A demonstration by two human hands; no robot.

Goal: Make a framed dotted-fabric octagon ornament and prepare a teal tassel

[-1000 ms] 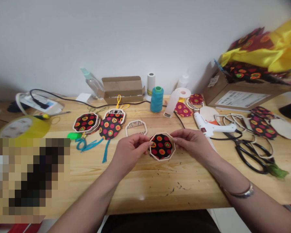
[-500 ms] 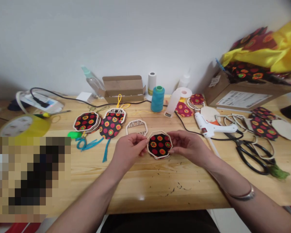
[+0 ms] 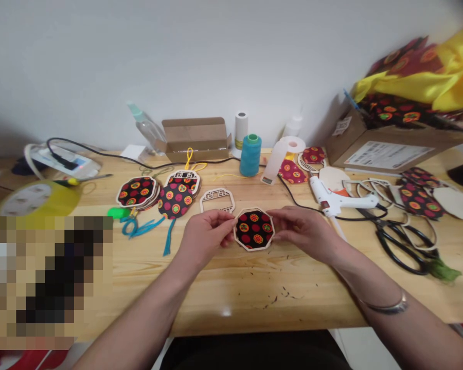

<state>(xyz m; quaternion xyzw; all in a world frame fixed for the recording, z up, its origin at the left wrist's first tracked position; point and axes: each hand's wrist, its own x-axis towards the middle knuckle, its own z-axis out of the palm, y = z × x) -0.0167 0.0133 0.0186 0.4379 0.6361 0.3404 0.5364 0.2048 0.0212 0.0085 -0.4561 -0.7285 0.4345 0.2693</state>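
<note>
Head view: left fingers (image 3: 228, 226) and right fingers (image 3: 287, 236) clamp opposite edges of the octagon (image 3: 254, 229); the carton (image 3: 355, 137) holds yellow and patterned cloth (image 3: 419, 91), heaped above its rim

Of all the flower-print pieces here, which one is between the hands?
The octagonal wood-rimmed piece, pinched at its left edge by the left hand, with the right hand at its right edge; neither touches any other.

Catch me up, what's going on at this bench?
A person's left hand grips the left edge of a pale-rimmed octagonal fabric piece; the right hand's fingers are at its right edge. A lattice frame lies just beyond. The white glue gun and scissors lie to the right.
</note>
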